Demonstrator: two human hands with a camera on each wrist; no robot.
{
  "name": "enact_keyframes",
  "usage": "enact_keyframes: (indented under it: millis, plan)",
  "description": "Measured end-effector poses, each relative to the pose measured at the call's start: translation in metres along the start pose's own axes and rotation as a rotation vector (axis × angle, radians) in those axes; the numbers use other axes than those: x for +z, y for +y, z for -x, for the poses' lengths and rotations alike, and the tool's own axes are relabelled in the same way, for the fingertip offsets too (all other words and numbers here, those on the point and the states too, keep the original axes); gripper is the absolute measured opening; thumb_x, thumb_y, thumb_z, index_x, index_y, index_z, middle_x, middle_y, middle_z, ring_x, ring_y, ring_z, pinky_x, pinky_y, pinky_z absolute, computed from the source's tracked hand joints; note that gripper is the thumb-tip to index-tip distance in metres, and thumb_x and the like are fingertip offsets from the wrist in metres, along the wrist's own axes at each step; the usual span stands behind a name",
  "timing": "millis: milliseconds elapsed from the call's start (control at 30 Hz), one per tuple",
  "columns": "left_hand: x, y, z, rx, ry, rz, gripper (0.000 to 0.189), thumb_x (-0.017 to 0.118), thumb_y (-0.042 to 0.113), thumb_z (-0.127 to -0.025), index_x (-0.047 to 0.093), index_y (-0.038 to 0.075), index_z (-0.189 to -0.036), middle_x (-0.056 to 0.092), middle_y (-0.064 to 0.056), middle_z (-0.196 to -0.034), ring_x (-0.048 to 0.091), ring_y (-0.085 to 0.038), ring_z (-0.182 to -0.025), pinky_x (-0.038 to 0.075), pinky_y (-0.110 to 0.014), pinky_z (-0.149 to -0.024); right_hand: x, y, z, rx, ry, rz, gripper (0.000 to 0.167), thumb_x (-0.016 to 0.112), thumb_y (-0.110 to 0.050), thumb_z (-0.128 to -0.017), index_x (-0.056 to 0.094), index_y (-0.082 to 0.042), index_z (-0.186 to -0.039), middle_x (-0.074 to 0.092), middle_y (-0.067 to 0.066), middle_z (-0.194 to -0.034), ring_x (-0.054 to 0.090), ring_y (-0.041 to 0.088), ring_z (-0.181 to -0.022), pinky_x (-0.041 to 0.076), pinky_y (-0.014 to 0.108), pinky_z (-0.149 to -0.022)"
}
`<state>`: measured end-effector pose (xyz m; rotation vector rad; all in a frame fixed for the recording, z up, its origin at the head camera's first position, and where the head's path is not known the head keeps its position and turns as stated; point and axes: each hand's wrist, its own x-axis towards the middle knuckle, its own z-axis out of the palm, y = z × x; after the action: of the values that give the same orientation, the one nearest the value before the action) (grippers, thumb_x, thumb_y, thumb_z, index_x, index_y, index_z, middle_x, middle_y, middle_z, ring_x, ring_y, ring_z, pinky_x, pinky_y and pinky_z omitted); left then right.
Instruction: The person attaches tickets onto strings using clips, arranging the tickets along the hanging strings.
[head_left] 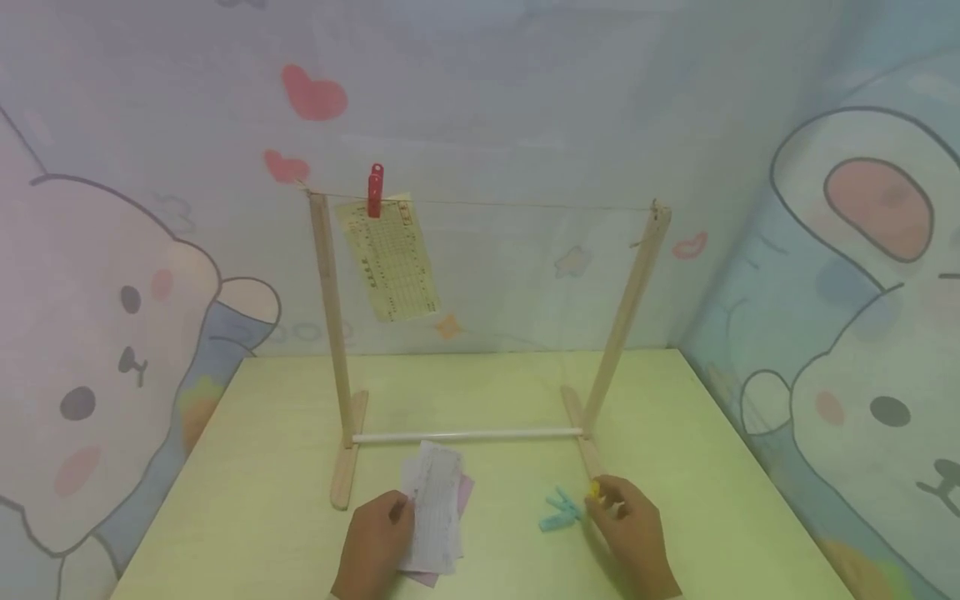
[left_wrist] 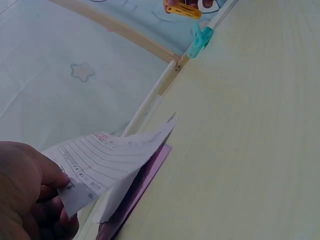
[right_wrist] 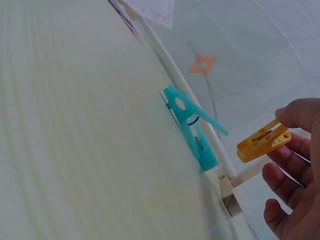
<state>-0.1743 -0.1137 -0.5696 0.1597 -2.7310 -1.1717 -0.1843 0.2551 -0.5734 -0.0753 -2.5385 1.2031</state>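
My left hand (head_left: pixel 378 537) pinches the edge of a white printed slip (head_left: pixel 435 508), thumb on top. In the left wrist view that slip (left_wrist: pixel 107 160) lifts away from the papers beneath it, among them a purple sheet (left_wrist: pixel 142 187). My right hand (head_left: pixel 630 529) holds a yellow clothespin (right_wrist: pixel 262 142) between thumb and fingers, above the table. Just left of this hand lie teal clothespins (head_left: pixel 561 510). Farther back, a yellowish printed slip (head_left: pixel 393 267) hangs from a string (head_left: pixel 510 204) under a red clothespin (head_left: pixel 376 190).
Two wooden posts, the left (head_left: pixel 332 317) and the right (head_left: pixel 628 317), carry the string. They stand on flat wooden feet joined by a white rod (head_left: pixel 465 435). The pale table (head_left: pixel 247 467) meets a cartoon-printed cloth (head_left: pixel 510 108) at the back and sides.
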Motion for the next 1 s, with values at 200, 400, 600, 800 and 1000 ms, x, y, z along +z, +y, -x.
enact_keyframes:
  millis: [200, 400, 600, 800, 1000]
  plan:
    - [-0.005, 0.012, -0.006, 0.09, 0.035, 0.102, 0.008, 0.072, 0.018, -0.097, 0.078, 0.013, -0.097, 0.073, 0.006, -0.086, 0.062, -0.007, -0.075, 0.053, -0.03, -0.069, -0.011, -0.023, -0.011, -0.242, 0.008, -0.065, 0.032, 0.082, -0.005, -0.086, 0.073, -0.008, -0.117, 0.071, -0.009, -0.09, 0.063, 0.004, -0.081, 0.054, 0.024, -0.072]
    - [-0.035, 0.047, -0.029, 0.159, 0.092, 0.217, 0.011, 0.07, 0.018, -0.099, 0.077, 0.01, -0.103, 0.072, 0.003, -0.085, 0.061, -0.01, -0.074, 0.051, -0.025, -0.063, -0.045, -0.089, -0.055, -0.388, -0.063, -0.177, 0.026, 0.081, -0.006, -0.088, 0.077, -0.01, -0.114, 0.076, 0.0, -0.096, 0.065, 0.009, -0.084, 0.052, 0.026, -0.074]
    - [-0.077, 0.099, -0.063, 0.225, 0.156, 0.365, 0.018, 0.068, 0.022, -0.101, 0.078, 0.007, -0.104, 0.076, -0.004, -0.092, 0.067, -0.017, -0.079, 0.054, -0.031, -0.069, -0.083, -0.181, -0.104, -0.524, -0.132, -0.341, 0.024, 0.08, 0.001, -0.087, 0.076, -0.003, -0.111, 0.077, 0.014, -0.097, 0.067, 0.006, -0.088, 0.05, 0.023, -0.077]
    - [-0.12, 0.155, -0.093, 0.33, 0.21, 0.463, 0.021, 0.068, 0.02, -0.101, 0.078, 0.002, -0.103, 0.077, -0.01, -0.092, 0.068, -0.021, -0.081, 0.054, -0.032, -0.073, -0.109, -0.269, -0.14, -0.65, -0.075, -0.233, 0.025, 0.084, -0.006, -0.086, 0.079, -0.005, -0.11, 0.073, 0.012, -0.094, 0.06, 0.01, -0.083, 0.047, 0.021, -0.072]
    - [-0.145, 0.189, -0.113, 0.292, 0.158, 0.493, 0.027, 0.065, 0.027, -0.103, 0.077, 0.004, -0.109, 0.076, -0.008, -0.099, 0.068, -0.022, -0.089, 0.055, -0.035, -0.076, -0.123, -0.339, -0.172, -0.676, -0.02, -0.166, 0.019, 0.085, -0.013, -0.086, 0.081, -0.008, -0.104, 0.076, 0.006, -0.092, 0.054, 0.017, -0.067, 0.035, 0.025, -0.053]
